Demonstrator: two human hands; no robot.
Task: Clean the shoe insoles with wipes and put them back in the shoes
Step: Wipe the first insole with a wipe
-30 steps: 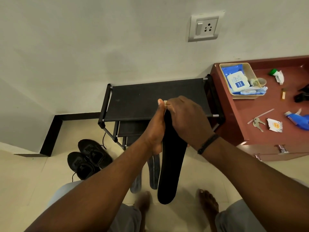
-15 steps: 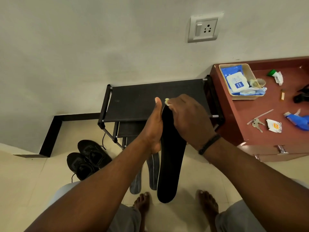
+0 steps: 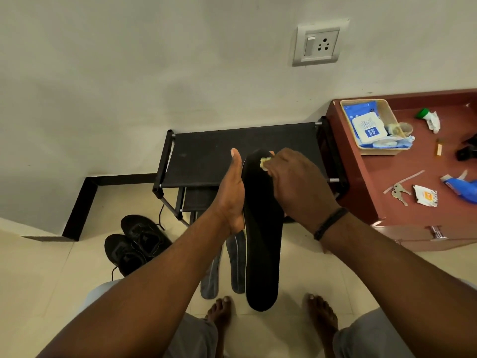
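Note:
A long black insole [image 3: 262, 244] hangs upright in front of me, toe end up. My left hand [image 3: 231, 195] grips its left edge, thumb raised. My right hand [image 3: 296, 187] presses a small crumpled yellowish wipe [image 3: 265, 163] against the insole's top end. Two grey insoles [image 3: 237, 264] lie on the floor behind it, partly hidden. A pair of black shoes [image 3: 136, 241] stands on the floor to the left. The wipes pack [image 3: 367, 126] lies in a beige tray [image 3: 387, 151] on the red cabinet.
A black shoe rack [image 3: 206, 156] stands against the wall behind my hands. The red-brown cabinet [image 3: 374, 202] on the right carries keys [image 3: 398, 193], a sachet [image 3: 426, 196], a blue tube and small items. My bare feet [image 3: 219, 313] rest on the tiled floor below.
My right hand with the wipe has slid right and slightly down across the insole's top end, uncovering the tip. The left hand's thumb has straightened upward.

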